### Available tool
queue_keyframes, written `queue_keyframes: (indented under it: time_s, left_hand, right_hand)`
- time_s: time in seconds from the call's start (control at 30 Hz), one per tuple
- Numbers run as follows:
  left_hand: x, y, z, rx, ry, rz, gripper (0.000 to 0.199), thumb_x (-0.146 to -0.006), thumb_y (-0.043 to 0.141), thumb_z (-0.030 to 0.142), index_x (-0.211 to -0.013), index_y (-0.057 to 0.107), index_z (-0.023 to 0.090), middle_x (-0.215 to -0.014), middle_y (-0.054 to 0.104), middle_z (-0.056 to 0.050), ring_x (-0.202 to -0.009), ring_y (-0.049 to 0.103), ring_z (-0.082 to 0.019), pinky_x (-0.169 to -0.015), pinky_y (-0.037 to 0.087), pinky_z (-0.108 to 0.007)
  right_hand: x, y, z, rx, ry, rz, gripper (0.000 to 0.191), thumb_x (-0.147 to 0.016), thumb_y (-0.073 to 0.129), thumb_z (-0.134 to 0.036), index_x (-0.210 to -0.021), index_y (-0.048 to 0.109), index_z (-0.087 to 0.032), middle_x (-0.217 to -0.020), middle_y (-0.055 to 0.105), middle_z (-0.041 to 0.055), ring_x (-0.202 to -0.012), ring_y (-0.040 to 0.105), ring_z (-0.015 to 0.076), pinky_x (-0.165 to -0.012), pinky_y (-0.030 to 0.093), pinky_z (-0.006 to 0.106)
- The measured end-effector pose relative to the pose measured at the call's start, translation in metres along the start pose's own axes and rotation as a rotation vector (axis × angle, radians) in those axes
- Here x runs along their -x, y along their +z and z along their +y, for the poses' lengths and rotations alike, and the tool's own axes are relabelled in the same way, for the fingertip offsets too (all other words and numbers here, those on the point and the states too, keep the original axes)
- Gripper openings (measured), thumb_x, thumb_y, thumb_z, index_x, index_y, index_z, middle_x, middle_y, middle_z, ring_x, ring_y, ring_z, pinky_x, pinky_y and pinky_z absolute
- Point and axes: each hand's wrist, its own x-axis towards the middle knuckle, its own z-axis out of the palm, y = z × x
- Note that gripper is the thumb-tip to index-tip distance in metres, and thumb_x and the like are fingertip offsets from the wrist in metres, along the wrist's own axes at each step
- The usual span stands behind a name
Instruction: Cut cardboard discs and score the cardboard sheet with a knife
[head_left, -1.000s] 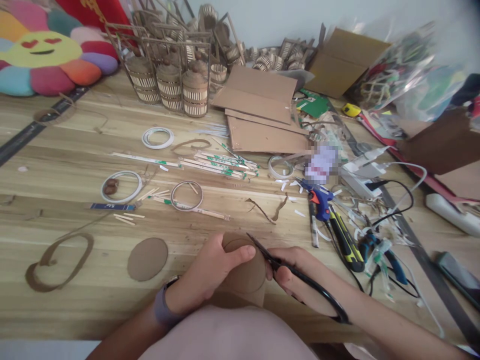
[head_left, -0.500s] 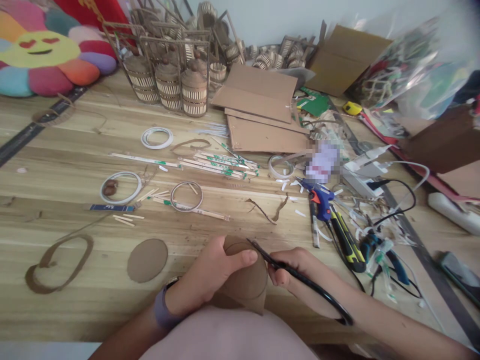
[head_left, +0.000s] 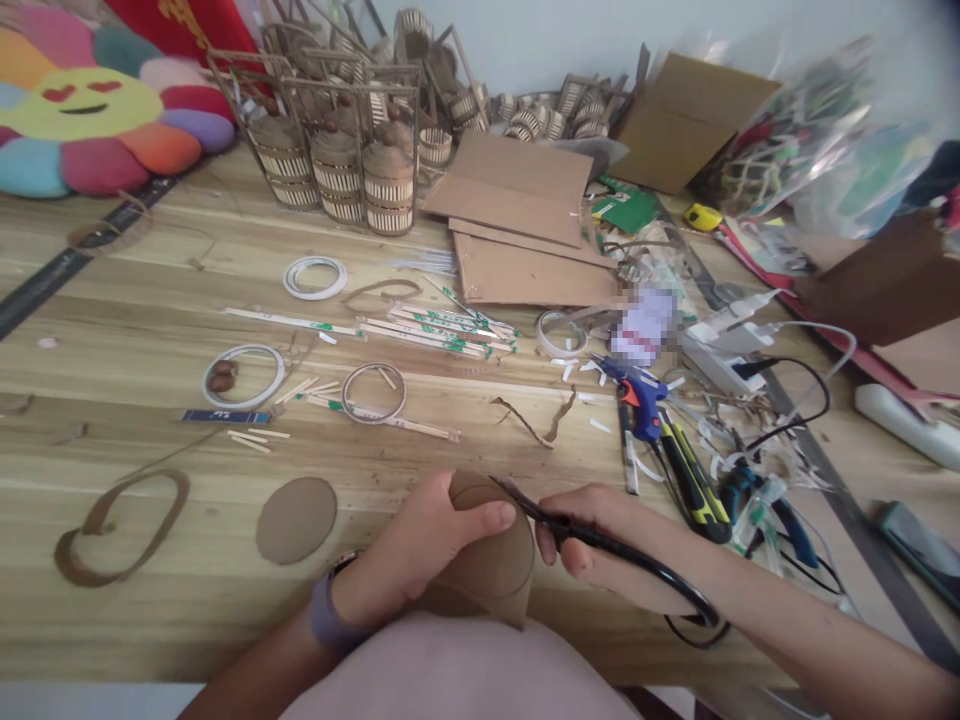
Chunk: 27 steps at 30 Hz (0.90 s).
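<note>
My left hand (head_left: 431, 535) grips a piece of brown cardboard (head_left: 499, 560), thumb on top, close to my body. A circle is drawn on the cardboard. In my right hand (head_left: 600, 540) is a pair of black-handled scissors (head_left: 622, 545); the blades lie at the cardboard's upper right edge, near my left thumb. A cut cardboard disc (head_left: 296, 520) lies flat to the left of my left hand. Farther left is a curled cardboard strip (head_left: 169, 525). A thin torn cardboard scrap (head_left: 551, 430) rests beyond the scissors.
A blue glue gun (head_left: 641, 400), a yellow-black utility knife (head_left: 694, 480) and pliers (head_left: 787, 525) lie at the right. Tape rolls (head_left: 315, 278) and wrapped sticks (head_left: 427, 335) are in the middle. Cardboard sheets (head_left: 525, 265) and small slatted buckets (head_left: 390, 190) stand farther back.
The scissors' handles have spread apart, with the lower loop now showing below my right wrist. My left hand and the cardboard have hardly moved.
</note>
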Motion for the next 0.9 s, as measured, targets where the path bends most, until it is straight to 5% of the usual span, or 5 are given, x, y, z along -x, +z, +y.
queue_keyframes:
  time_s: [0.9]
  left_hand:
    - [-0.0007, -0.0024, 0.0029, -0.081, -0.028, -0.099, 0.025, -0.072, 0.079, 0.032, -0.096, 0.080, 0.023, -0.102, 0.082, -0.001, -0.102, 0.073, -0.025, -0.086, 0.054, -0.031]
  right_hand:
    - [0.0048, 0.0047, 0.0016, 0.030, 0.071, 0.004, 0.075, -0.084, 0.036, -0.092, -0.065, 0.047, -0.020, -0.058, 0.035, -0.0050, -0.055, 0.033, 0.0104, -0.049, 0.024, 0.024]
